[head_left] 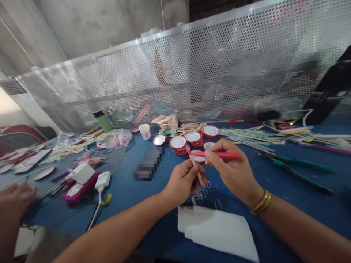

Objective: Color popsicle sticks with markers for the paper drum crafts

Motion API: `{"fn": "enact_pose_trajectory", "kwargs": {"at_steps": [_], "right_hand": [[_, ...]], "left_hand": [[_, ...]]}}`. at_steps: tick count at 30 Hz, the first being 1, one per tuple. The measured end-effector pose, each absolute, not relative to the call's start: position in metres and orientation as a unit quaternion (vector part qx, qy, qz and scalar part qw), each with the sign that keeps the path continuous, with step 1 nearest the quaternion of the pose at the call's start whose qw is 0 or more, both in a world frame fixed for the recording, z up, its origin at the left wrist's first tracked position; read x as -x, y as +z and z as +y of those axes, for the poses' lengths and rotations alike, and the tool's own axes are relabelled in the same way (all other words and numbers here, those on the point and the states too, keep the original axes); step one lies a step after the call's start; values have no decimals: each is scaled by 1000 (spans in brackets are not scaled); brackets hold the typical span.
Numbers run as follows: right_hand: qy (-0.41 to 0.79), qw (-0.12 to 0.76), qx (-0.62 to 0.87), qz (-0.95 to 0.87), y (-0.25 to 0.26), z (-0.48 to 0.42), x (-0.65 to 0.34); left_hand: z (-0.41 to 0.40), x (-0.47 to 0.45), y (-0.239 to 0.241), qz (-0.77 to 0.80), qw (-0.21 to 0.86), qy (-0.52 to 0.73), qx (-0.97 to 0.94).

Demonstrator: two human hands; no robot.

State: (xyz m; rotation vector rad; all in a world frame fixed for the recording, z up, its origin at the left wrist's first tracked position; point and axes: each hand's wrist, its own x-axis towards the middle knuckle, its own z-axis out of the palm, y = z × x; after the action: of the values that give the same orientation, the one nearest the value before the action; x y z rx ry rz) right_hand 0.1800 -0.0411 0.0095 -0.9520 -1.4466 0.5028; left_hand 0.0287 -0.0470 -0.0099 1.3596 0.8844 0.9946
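My left hand [183,180] is closed around a flat wooden stick [199,177], which stands tilted with its upper end free. My right hand [229,170] grips a red pen [229,155], and its left end meets the upper part of the stick. Just beyond my hands are red-rimmed round discs with white tops, among them a stack [178,145]. Below my left hand lies a tangle of thin coloured loops [201,193]. White paper sheets [216,228] lie in front of me, under both wrists.
Pliers with green handles [304,171] lie at the right. A blurred dark phone [148,164], a paper cup [144,132] and a white charger [83,172] sit to the left. Another person's hand [18,197] is at the far left. A perforated metal panel [131,76] closes the back.
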Motion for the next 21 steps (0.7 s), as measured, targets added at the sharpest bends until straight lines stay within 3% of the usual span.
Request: {"fn": "enact_pose_trajectory", "kwargs": {"at_steps": [21], "right_hand": [[213, 624, 412, -628, 10, -39, -182]], "left_hand": [[-47, -29, -10, 386, 583, 424, -576]]}}
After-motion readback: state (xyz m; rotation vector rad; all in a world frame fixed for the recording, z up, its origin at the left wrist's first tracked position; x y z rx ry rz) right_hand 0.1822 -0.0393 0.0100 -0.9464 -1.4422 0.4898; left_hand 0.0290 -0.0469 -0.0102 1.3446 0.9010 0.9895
